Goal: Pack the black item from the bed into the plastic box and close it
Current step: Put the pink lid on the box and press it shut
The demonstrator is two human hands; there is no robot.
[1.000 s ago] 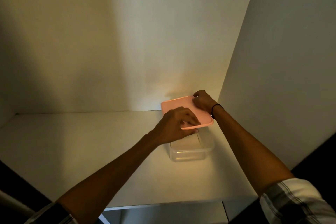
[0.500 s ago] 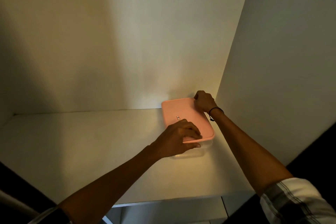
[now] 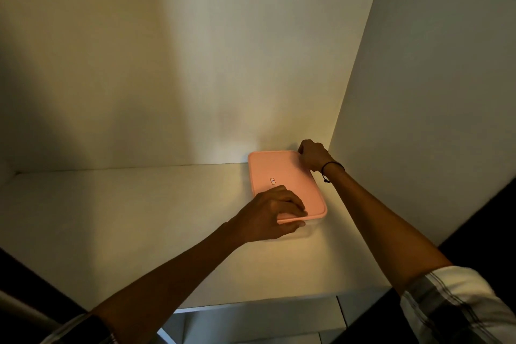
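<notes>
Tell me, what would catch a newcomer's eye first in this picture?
The pink lid glows in the back right corner of a white shelf, lying flat over its box. Two bare hands press on it: the left hand at the near edge, the right hand at the far right corner, a dark band on that wrist.

The flat rectangular plastic lid (image 3: 282,176) is salmon pink, with a small white label (image 3: 272,181) bearing dark marks at its middle. The broad shelf board (image 3: 125,218) and the flat walls (image 3: 167,64) are plain white, tinted yellow by warm light. The right wrist's thin cord bracelet (image 3: 332,166) is black. The rolled cloth sleeve (image 3: 458,304) is white with dark grey stripes.
</notes>
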